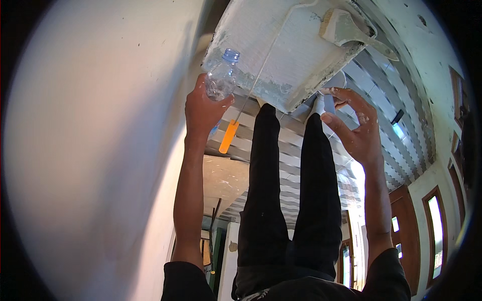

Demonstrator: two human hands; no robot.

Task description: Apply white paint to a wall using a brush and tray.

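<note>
My left hand (209, 107) grips a clear plastic bottle (221, 79) around its lower part, beside the pale wall. The bottle's bluish threaded neck has no cap on it. My right hand (354, 122), spotted with white paint, is raised over my foot with thumb and forefinger apart. A small blue-grey piece (329, 103) shows between those fingertips; whether they hold it I cannot tell. Before me is a paint-smeared white tray (271, 49). Across it lies a long wire rod with an orange handle (228, 137), and a wide flat paintbrush (344, 30) rests on its right rim.
A pale wall (94, 113) rises close on my left. The striped tile floor (371, 98) stretches to the right, with a small dark object (397, 117) on it. A paint-flecked tan sheet (224, 177) lies behind my legs. A wooden door (404, 225) stands farther off.
</note>
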